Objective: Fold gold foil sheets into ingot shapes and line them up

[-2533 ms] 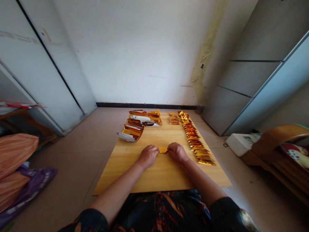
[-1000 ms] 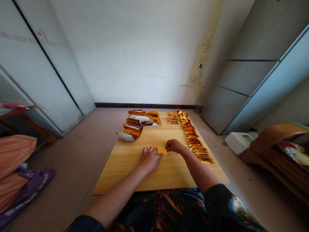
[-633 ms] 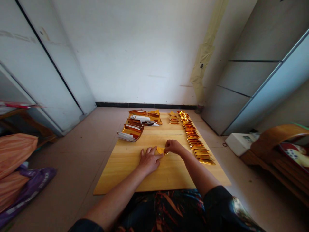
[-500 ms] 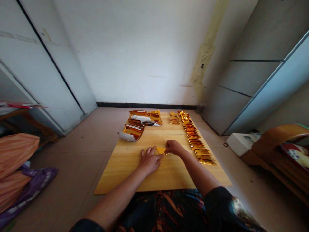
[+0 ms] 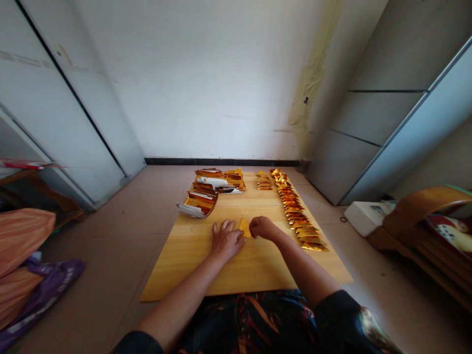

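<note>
A small gold foil paper [image 5: 245, 228], folded to a pointed triangle-like shape, lies on the wooden board between my hands. My left hand [image 5: 225, 241] rests on the board with its fingers spread, its thumb side touching the paper's left lower edge. From the other side, my right hand [image 5: 263, 228] has its fingers bent in and pinches the paper's right lower corner. Its fingertips are partly hidden. Along the board's right side runs a row of folded gold foil pieces [image 5: 295, 211], and a shorter row of folded pieces [image 5: 264, 182] lies left of its far end.
Curled stacks of gold foil sheets [image 5: 201, 199] lie at the far left of the wooden board [image 5: 177, 265], with a white patterned packet [image 5: 212, 181] among them. Purple and orange bags [image 5: 55, 285] sit on the floor at left. A white box [image 5: 363, 216] stands at right.
The gold paper has turned so that its point faces away from me. My left hand has shifted slightly left, and my right hand has dropped a little. The view has also shifted slightly.
</note>
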`<state>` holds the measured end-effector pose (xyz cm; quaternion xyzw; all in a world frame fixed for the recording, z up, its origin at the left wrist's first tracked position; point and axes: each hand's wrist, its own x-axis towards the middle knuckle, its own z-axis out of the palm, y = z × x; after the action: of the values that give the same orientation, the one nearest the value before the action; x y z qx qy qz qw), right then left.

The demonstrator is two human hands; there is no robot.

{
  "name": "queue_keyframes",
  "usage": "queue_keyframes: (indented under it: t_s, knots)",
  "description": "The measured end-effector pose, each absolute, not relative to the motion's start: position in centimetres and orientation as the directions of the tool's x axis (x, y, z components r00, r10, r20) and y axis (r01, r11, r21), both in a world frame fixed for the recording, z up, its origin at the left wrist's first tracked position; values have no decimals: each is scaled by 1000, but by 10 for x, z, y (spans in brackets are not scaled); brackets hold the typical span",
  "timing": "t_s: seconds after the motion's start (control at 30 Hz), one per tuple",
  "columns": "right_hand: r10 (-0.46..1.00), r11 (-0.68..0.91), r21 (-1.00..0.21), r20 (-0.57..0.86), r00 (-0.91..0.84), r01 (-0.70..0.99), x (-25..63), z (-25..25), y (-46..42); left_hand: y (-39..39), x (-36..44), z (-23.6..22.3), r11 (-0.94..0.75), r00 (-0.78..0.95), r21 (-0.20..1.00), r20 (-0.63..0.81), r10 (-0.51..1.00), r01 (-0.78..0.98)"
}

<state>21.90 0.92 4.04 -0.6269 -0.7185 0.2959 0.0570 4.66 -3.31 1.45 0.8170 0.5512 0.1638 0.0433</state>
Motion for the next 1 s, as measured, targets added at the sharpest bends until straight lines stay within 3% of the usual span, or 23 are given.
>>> queue_keyframes:
  t_s: [0.13, 0.23, 0.33, 0.4, 0.47, 0.63, 0.87, 1.0]
  knots:
    - [894, -116, -688, -386, -226, 717, 216, 33, 7, -32, 52, 21, -384, 321, 256, 253, 912, 887]
    - [926, -114, -694, -333, -176, 711, 217, 30, 8, -33, 57, 22, -384, 323, 229, 263, 909, 894]
    - [986, 94, -632, -50, -161, 769, 224, 30, 12, -33, 63, 20, -378, 320, 201, 269, 909, 904]
    - [957, 285, -559, 119, -265, 779, 227, 29, 16, -33, 65, 20, -370, 314, 206, 259, 913, 906]
    - [897, 439, -483, 190, -400, 757, 227, 27, 20, -33, 66, 20, -358, 303, 222, 248, 920, 907]
    - [809, 583, -335, 154, -567, 740, 223, 22, 20, -27, 54, 22, -380, 329, 255, 221, 918, 889]
    - [820, 571, -235, 129, -557, 787, 225, 20, 13, -4, 30, 20, -402, 384, 270, 119, 916, 875]
    - [826, 563, -194, 100, -555, 803, 220, 21, 12, 1, 31, 27, -433, 417, 202, 118, 901, 878]
